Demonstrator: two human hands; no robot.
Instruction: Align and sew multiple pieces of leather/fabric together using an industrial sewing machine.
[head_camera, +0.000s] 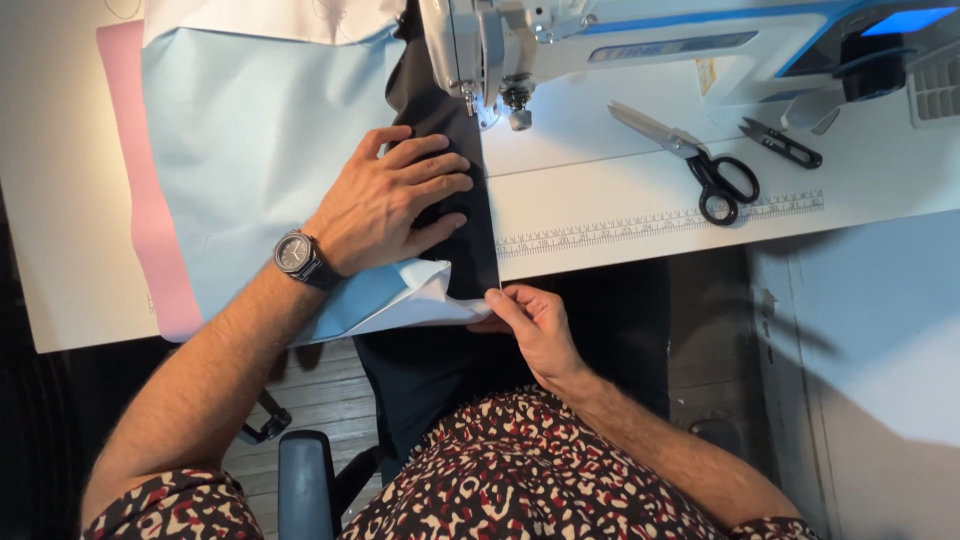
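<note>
Matt black cloth (470, 215) under smooth pale blue fabric (250, 140). Glossy white plastic machine (650, 45), shiny metal scissors (690, 155), smooth white table (620, 200). Worn wood floor (310, 385).

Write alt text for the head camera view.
A person's left hand presses flat on black fabric and pale blue fabric at a white sewing machine, while the right hand pinches the fabric edge. Black-handled scissors lie on the white table.

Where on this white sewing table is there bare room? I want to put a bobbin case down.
Bare white table lies between the dark fabric strip and the black-handled scissors, above the printed ruler. Another patch sits right of the small black snips. The left side is crowded: light blue fabric under the left hand.
</note>
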